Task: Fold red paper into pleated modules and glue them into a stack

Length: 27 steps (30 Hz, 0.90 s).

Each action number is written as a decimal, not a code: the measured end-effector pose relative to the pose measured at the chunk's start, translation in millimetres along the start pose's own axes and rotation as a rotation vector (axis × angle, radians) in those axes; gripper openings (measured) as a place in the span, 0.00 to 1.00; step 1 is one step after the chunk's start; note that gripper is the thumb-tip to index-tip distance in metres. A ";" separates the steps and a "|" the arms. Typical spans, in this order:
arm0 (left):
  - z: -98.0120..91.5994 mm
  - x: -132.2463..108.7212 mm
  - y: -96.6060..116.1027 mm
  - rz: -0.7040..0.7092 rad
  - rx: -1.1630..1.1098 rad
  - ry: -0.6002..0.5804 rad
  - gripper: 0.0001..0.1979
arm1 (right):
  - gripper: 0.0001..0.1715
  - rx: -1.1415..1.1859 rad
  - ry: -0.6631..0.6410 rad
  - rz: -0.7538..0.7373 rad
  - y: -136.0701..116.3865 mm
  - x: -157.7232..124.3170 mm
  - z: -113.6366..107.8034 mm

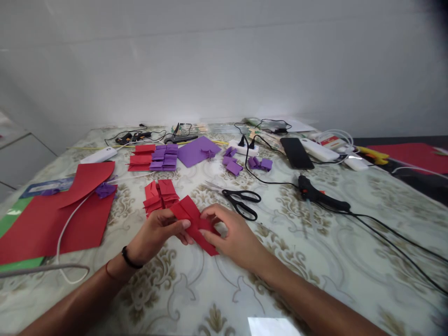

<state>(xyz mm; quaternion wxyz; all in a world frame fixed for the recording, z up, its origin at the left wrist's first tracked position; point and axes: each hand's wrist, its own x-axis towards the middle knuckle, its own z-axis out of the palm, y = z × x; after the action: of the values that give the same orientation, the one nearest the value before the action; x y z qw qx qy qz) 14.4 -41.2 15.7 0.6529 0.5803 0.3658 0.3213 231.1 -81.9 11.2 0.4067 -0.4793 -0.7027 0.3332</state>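
Between my two hands is a folded strip of red paper [191, 210], held slanting above the patterned tablecloth. My left hand [166, 231] grips its left edge, thumb on top and fingers beneath. Thumb and fingers of my right hand [227, 233] pinch the strip nearer its lower right end. Just behind my left hand lies a group of folded red paper pieces [161, 193]. Black-handled scissors [241, 198] rest open on the cloth beyond my right hand, blades toward the left.
Red sheets [80, 224] and a white cable lie at left. Folded purple pieces [164, 157], a purple sheet [196, 151] and a power strip [245, 148] are farther back. On the right are a black glue gun [324, 196], its cord and a phone [297, 153].
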 end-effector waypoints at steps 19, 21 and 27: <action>7.5 2.8 -10.9 0.036 0.044 0.015 0.12 | 0.11 -0.062 0.012 0.057 1.5 -3.3 2.7; 7.4 2.4 -10.6 0.037 0.061 0.021 0.11 | 0.12 -0.041 0.007 0.063 0.1 -3.7 2.4; 5.6 0.1 -11.3 0.070 0.178 0.067 0.11 | 0.20 0.149 -0.014 0.128 1.1 -1.2 1.4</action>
<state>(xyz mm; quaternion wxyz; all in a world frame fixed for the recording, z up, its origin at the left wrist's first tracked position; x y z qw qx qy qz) 19.2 -45.4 4.8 0.5745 0.6374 0.3938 0.3295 230.5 -82.8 9.3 0.4142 -0.4895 -0.6467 0.4130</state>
